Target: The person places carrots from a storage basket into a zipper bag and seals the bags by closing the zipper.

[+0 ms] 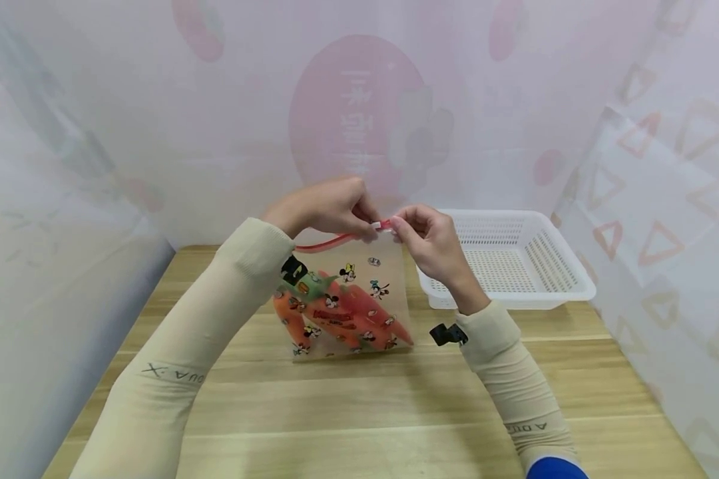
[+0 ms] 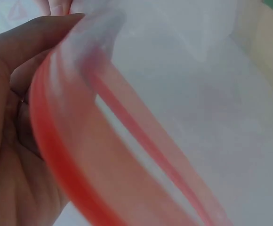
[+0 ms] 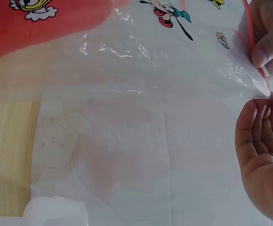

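A clear zip bag [image 1: 392, 266] printed with cartoon characters hangs upright near the table's middle, its lower edge at the tabletop. Through its film show orange, red and green pieces [image 1: 365, 303] whose kind I cannot tell. My left hand [image 1: 326, 205] pinches the red zip strip [image 1: 323, 247] beside a small white slider [image 1: 376, 225]. At the bag's upper right corner, my right hand [image 1: 434, 249] pinches the strip's end between thumb and fingers. In the left wrist view, two red strips [image 2: 141, 136] stand apart along the mouth, beside the left palm [image 2: 9, 117].
A white perforated plastic basket [image 1: 566, 263] stands right of the bag, behind my right forearm. The wooden table [image 1: 335, 412] reaches back to a pale printed curtain [image 1: 245, 133], with more curtain along both sides.
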Demonstrator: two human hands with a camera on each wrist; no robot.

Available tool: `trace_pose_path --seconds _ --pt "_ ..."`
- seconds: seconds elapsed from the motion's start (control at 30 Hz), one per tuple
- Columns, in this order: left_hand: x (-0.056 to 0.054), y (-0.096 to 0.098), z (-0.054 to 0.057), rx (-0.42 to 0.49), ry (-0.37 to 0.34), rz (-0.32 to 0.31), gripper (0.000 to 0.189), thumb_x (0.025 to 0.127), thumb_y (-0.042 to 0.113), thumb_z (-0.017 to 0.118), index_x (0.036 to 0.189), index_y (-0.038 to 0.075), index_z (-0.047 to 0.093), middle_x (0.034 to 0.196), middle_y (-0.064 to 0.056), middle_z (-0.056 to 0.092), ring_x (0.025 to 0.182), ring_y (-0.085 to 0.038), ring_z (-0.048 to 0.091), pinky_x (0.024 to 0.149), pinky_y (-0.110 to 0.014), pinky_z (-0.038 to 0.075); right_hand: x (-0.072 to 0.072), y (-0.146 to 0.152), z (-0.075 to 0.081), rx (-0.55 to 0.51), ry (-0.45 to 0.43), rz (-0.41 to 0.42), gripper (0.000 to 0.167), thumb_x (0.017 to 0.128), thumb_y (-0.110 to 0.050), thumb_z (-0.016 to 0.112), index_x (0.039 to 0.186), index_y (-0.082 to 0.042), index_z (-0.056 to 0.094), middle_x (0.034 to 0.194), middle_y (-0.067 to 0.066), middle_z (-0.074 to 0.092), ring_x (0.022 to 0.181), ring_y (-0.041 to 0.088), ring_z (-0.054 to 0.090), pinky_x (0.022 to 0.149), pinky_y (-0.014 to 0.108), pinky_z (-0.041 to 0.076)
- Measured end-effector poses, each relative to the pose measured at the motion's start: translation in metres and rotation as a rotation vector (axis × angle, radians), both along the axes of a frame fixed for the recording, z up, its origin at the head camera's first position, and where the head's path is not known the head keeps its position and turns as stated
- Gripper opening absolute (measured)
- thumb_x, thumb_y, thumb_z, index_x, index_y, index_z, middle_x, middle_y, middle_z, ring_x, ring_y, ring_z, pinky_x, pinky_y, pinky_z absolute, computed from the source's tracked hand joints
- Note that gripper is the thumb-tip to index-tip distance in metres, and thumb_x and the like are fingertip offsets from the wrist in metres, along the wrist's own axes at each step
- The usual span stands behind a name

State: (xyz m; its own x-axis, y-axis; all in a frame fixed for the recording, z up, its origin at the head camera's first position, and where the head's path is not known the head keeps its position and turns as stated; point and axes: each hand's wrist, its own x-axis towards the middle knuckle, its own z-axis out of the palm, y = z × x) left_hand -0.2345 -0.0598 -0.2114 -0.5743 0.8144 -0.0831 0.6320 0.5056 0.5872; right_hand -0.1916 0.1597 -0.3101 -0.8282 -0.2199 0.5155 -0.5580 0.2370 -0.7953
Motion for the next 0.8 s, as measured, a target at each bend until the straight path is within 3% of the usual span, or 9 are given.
trace_pose_path --seconds 0.2,0.37,0.43,0.67,0.8 --pt "-0.0006 -0.0045 -0.0024 -0.012 0.025 0.01 0.011 0.096 0.008 0.074 0.099 0.01 0.085 0.08 -0.004 0.08 0.058 -0.007 0.051 0.057 -0.022 0.04 -0.003 0.0011 -0.0008 -0.036 -0.022 -0.022 0.016 0.103 -0.008 0.068 0.101 0.008 0.069 0.089 0.024 0.069 0.074 0.011 0.068 0.072 0.025 0.061" --pt "-0.0017 -0.0026 -0.0043 -0.014 0.02 0.012 0.014 0.097 0.008 0.074 0.107 0.007 0.083 0.094 -0.006 0.082 0.08 -0.011 0.074 0.075 -0.025 0.059 -0.0049 0.0017 -0.0022 -0.034 -0.049 -0.028 0.018 0.103 -0.012 0.067 0.103 0.006 0.071 0.091 0.022 0.071 0.077 0.009 0.069 0.076 0.03 0.063" --pt "-0.0016 -0.0016 -0.0043 -0.01 0.006 0.015 0.017 0.096 0.007 0.075 0.111 0.006 0.082 0.099 -0.007 0.083 0.087 -0.013 0.078 0.081 -0.027 0.062 -0.0047 0.0014 -0.0019 -0.033 -0.055 -0.024 0.017 0.103 -0.011 0.067 0.103 0.006 0.071 0.091 0.023 0.072 0.077 0.009 0.07 0.077 0.03 0.063" --pt "-0.0007 -0.0062 -0.0043 0.018 -0.003 0.019 0.011 0.096 0.007 0.075 0.102 0.007 0.084 0.086 -0.006 0.081 0.066 -0.011 0.063 0.062 -0.022 0.05 -0.0062 -0.0015 0.0015 -0.014 -0.038 -0.019 0.016 0.103 -0.009 0.067 0.103 0.008 0.07 0.091 0.023 0.071 0.076 0.009 0.069 0.075 0.025 0.062" --pt "-0.0001 -0.0108 -0.0049 0.036 -0.017 0.018 0.011 0.096 0.008 0.076 0.101 0.008 0.085 0.084 -0.004 0.081 0.063 -0.008 0.058 0.058 -0.02 0.046 -0.0071 -0.0033 0.0023 -0.004 -0.013 -0.02 0.016 0.103 -0.008 0.067 0.102 0.008 0.069 0.09 0.025 0.07 0.075 0.009 0.068 0.073 0.025 0.061"
